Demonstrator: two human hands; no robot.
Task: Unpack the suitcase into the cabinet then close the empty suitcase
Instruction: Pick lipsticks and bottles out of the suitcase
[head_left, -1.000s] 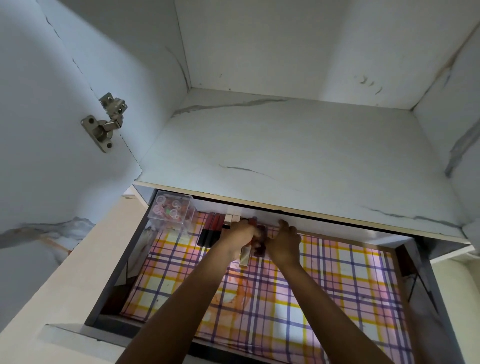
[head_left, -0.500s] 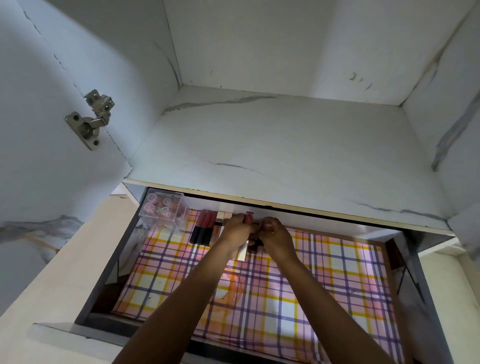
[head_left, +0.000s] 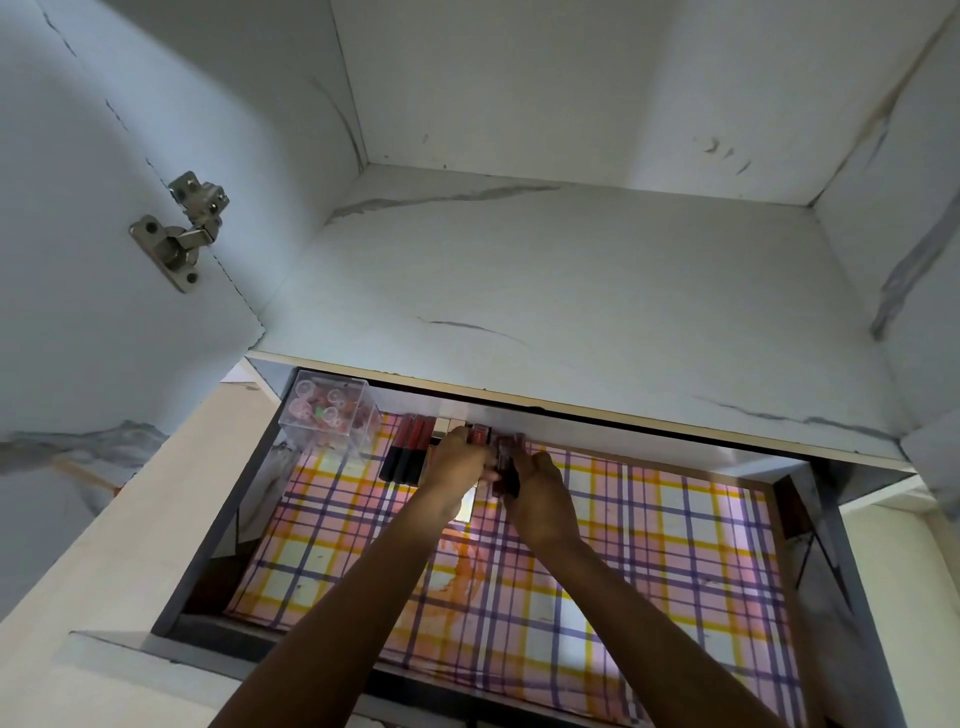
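Cabinet drawer (head_left: 675, 545) stocking step: I note left hand (head_left: 460, 465) and right hand (head_left: 540, 486), grips curled round red tubes (head_left: 506, 460) at 12 o'clock; next, seat and release them.

Red and black tubes (head_left: 408, 452) lie side by side at the back of the open drawer (head_left: 228, 519), beside a clear box (head_left: 330, 415)

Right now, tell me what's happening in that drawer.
A person is reaching into the open drawer lined with pink, yellow and purple plaid paper. The left grip and right grip together hold small dark-red cosmetic tubes at the drawer's back edge, beside a row of red-and-black tubes already lying there. A clear plastic box of round pink items sits in the back left corner.
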